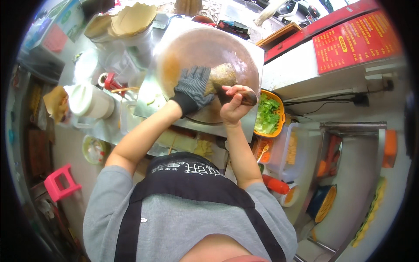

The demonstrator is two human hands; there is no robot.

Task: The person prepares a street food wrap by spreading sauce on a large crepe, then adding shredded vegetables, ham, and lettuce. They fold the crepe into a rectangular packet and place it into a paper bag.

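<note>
A round griddle [187,46] stands in front of me with a browned, folded pancake [224,73] on it. My left hand [193,87], in a dark grey knit glove, lies with its fingers stretched out against the left side of the pancake. Bare, my right hand [232,107] is closed around the handle of a scraper [249,98]. Its dark blade points toward the near side of the pancake, and whether it touches is partly hidden by my fingers.
An orange basket of chopped lettuce [267,114] stands right of the griddle, with a clear plastic tub [291,150] nearer me. To the left are a white lidded container [89,102] and paper bags [133,19]. A pink stool [62,182] is on the floor.
</note>
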